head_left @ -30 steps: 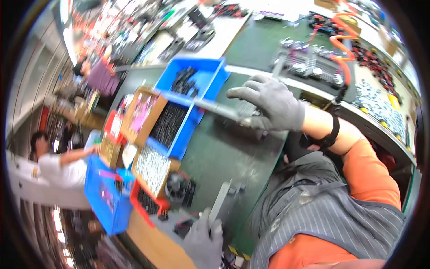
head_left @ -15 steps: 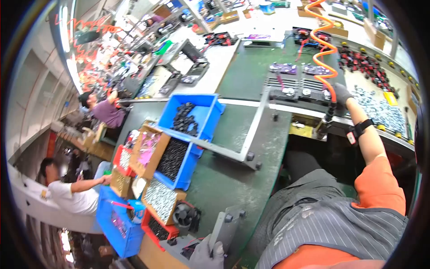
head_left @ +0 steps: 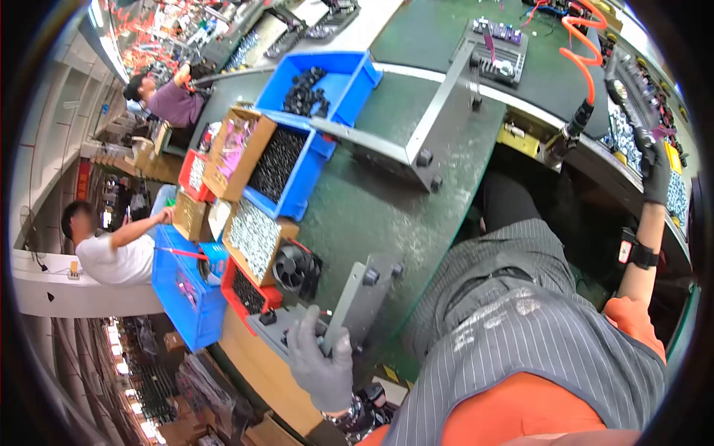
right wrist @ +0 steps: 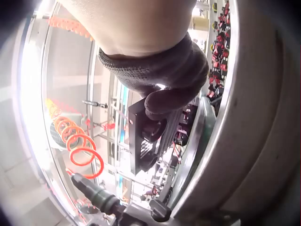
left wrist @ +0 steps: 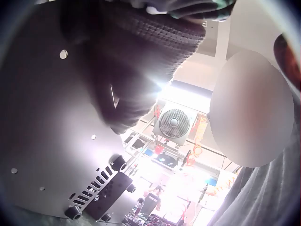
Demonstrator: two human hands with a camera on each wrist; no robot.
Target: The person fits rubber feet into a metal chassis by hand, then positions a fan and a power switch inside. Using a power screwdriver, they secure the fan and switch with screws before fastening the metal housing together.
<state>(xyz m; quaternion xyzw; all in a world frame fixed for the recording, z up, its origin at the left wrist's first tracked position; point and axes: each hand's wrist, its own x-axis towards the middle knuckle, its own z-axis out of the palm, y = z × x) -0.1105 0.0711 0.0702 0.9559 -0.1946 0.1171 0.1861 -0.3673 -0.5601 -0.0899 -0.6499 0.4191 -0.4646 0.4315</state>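
My right hand [head_left: 656,175], in a dark grey glove, grips a dark slotted metal panel [head_left: 631,89] out at the far right. In the right wrist view the thumb lies across the edge of this panel [right wrist: 141,136]. My left hand [head_left: 321,366], gloved in grey, has its fingers raised and thumb apart, right at a bent grey metal housing [head_left: 364,301] with black feet. In the left wrist view the housing's broad plate [left wrist: 51,117], with small holes and vent slots, fills the left side beside the glove [left wrist: 141,61].
A second grey housing [head_left: 428,123] stands mid-table beside blue bins [head_left: 301,212] of black parts. Another slotted panel [head_left: 513,70] with a purple board lies at the back. An orange coiled hose [head_left: 584,59] holds a tool near the right arm. Two people sit at the left.
My right hand has gone from near the left housing to the back panels, then rightward carrying one slotted panel. The left hand's fingers have lifted and spread at its housing.
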